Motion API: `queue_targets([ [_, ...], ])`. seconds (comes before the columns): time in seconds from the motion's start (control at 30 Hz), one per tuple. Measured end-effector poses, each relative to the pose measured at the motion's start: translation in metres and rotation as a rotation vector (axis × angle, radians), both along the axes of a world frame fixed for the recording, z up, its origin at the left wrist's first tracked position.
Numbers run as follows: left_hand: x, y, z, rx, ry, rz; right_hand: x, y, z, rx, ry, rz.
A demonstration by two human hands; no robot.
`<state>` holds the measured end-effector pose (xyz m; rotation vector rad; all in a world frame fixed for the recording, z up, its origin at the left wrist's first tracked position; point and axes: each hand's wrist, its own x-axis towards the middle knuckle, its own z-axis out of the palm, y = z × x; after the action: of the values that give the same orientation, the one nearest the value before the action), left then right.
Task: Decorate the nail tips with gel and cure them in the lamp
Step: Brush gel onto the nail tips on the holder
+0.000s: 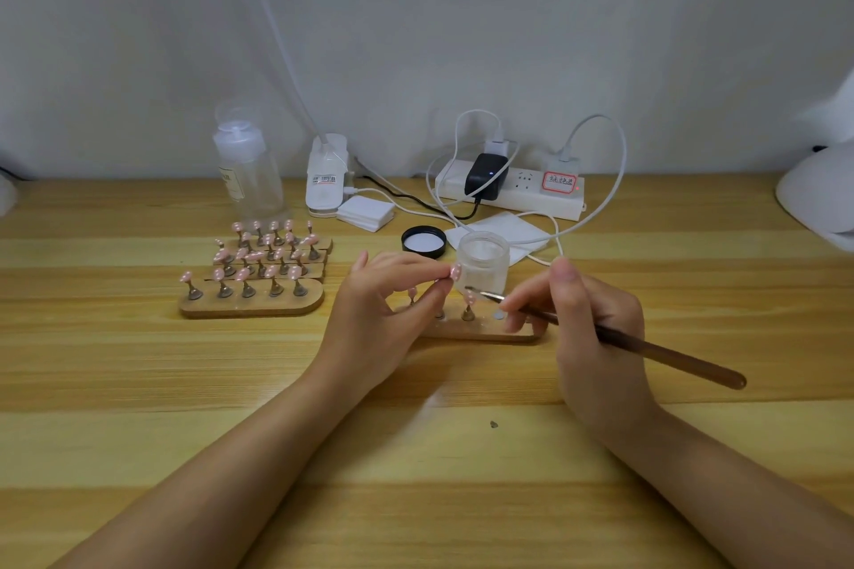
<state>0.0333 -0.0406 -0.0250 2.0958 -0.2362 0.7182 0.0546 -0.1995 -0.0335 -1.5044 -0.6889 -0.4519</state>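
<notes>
At the back of my wooden desk (pixel 138 383), a white power strip (pixel 513 189) carries a black adapter (pixel 485 176) and white chargers, their cables looping forward. A clear pump bottle (pixel 247 171) stands left, near stacked white pads (pixel 366 212).

Open jar (pixel 483 261) behind wooden stand (pixel 485 330); lid (pixel 423 241) left of jar.

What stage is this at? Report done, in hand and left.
Done: pink tips on the stacked holders already look decorated. In hand: left hand pinches one pink tip; right hand holds the brush by the open jar. Left: the near holder's tips, then curing.
</notes>
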Motion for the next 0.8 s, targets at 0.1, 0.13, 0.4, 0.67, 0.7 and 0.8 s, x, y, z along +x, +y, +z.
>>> queue_targets([
  [0.1, 0.0002, -0.0004, -0.0004, 0.007, -0.011, -0.008, 0.0006, 0.0011, 0.0025, -0.043, 0.015, -0.041],
  [0.13, 0.0005, -0.0003, -0.0007, 0.011, -0.020, -0.008, 0.0007, 0.0019, 0.0028, -0.070, 0.029, -0.039],
  [0.4, 0.0014, 0.0003, -0.0027, 0.015, -0.038, -0.008, 0.0007, 0.0008, -0.0010, -0.072, 0.030, 0.016],
  [0.67, 0.0018, 0.0002, -0.0037, 0.015, -0.032, -0.004, 0.0035, -0.0005, 0.0022, -0.082, 0.083, -0.021],
  [0.7, 0.0018, 0.0003, -0.0041, 0.016, -0.031, -0.007, 0.0029, 0.0004, 0.0022, -0.103, 0.092, -0.012],
  [0.8, 0.0015, 0.0004, -0.0045, 0.012, -0.031, -0.004, 0.0019, 0.0021, 0.0020, -0.126, 0.091, -0.010],
])
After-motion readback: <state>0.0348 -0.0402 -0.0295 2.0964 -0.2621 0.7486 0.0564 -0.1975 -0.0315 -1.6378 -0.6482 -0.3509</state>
